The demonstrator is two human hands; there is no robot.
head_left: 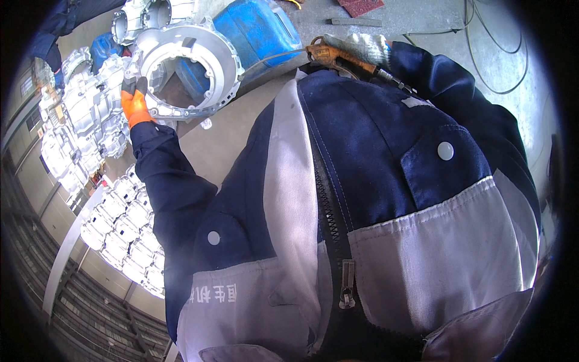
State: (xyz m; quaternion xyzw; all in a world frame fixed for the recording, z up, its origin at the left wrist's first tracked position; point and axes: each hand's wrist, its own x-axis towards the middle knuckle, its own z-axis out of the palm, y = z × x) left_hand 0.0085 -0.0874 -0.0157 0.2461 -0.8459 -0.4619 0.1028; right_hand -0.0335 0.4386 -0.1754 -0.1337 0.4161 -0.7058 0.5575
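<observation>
My left hand (136,104), in an orange glove with dark fingertips, grips the near left edge of a large ring-shaped aluminium housing (224,54). The housing has a round opening in its middle and lugs along its rim. Over on the right, my right hand (362,48), in a whitish glove, is closed on an orange handheld power tool (325,54). A metal nose with a thin tip points from the tool toward my chest. The tool's tip is apart from the housing. My jacket hides part of the tool's underside.
A blue plastic canister (259,30) lies behind the housing. Stacked silver castings (84,114) fill the left side, with more castings (129,229) below. A grey bar (356,22), a dark red piece (362,6) and a looped cable (522,54) lie at the back. Another person's dark sleeve (72,15) shows top left.
</observation>
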